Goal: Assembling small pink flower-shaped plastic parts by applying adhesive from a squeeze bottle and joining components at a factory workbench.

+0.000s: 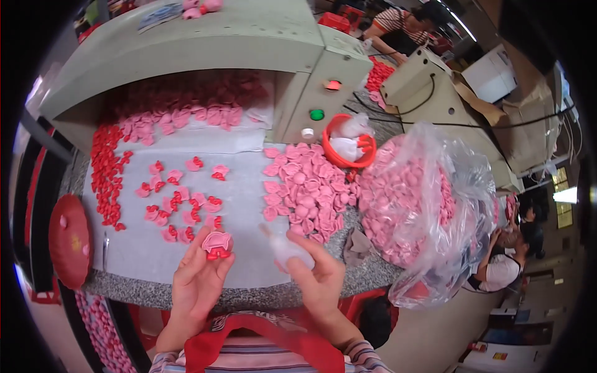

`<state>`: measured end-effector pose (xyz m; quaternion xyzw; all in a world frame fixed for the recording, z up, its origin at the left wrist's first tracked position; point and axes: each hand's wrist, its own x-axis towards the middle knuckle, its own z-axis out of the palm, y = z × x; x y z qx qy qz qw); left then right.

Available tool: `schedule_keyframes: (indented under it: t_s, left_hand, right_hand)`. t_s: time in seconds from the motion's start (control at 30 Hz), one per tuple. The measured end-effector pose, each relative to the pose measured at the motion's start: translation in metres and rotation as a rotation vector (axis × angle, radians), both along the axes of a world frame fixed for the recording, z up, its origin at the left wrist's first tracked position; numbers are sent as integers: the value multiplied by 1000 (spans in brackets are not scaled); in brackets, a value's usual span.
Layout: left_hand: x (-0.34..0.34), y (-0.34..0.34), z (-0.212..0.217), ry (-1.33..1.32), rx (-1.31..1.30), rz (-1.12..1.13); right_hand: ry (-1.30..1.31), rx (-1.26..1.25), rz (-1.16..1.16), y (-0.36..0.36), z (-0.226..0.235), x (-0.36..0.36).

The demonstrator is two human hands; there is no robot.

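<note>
Between the thumb and fingers of my left hand (197, 283) is a small pink-and-red plastic piece (217, 243), its pink part above and its red part below. My right hand (321, 276) is closed round a whitish squeeze bottle (290, 251), whose thin nozzle points up and to the left, apart from the piece. Beyond my hands, several joined pink-and-red pieces (176, 200) lie scattered on a white sheet (244, 186). A heap of loose pink parts (308, 186) sits to their right, and a pile of small red parts (107, 175) to their left.
A pale green machine (205, 40) arches over more pink parts at the back. On the right stand an orange-red bowl (349, 163) and a clear plastic bag (429, 199) of pink parts. A red dish (69, 242) is at the left edge. Other people (500, 270) sit farther right.
</note>
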<state>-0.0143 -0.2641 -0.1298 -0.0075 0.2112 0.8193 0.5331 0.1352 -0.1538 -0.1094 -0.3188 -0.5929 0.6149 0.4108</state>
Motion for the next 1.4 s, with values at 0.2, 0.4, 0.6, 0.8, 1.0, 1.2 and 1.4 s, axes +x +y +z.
schedule_keyframes:
  t_s: [0.2,0.4,0.6,0.8,1.0,1.2,1.4]
  left_hand:
    - [14,17,-7,-79,-78,-112]
    - [23,23,-11,-190,-92,-207]
    - [23,21,-11,-213,-116,-175]
    - [23,21,-12,-232,-126,-181]
    - [23,24,-11,-247,-126,-205]
    - [19,21,-13,-230,-133,-188]
    - [19,22,-14,-226,-129,-215]
  right_hand:
    - [-116,-110,-530,77,-87,82]
    - [-356,114,-675,116,-124,98]
    - [-604,275,-742,105,-118,89]
    - [-706,277,-764,74,-117,90]
    - [-835,346,-844,99,-113,100]
    - [-774,503,-801,60,-85,92]
    - [-746,382,-450,43,-89,70]
